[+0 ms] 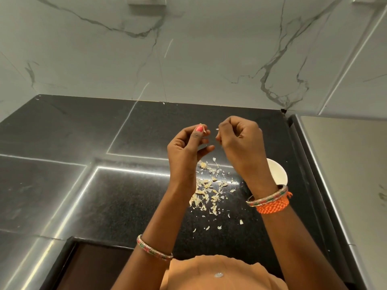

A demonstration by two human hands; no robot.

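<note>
I hold both hands up over the black counter, close together but not touching. My left hand has its fingers curled in, and the thumb with the pink nail pinches a small pale bit against my fingertips. Most of that bit is hidden in my grip, so I cannot tell just what it is. My lower fingers on that hand hang looser, pointing toward three o'clock.

My right hand sits at three o'clock from the left one, its fingers curled tight. It pinches a thin sliver of skin at its nine o'clock edge, just beside the pale bit, with a narrow gap between them.

Below my hands, at six o'clock, a scatter of dry peels lies on the counter. A white bowl stands at four o'clock from my right hand, partly hidden behind that wrist. I cannot see what is in it.
</note>
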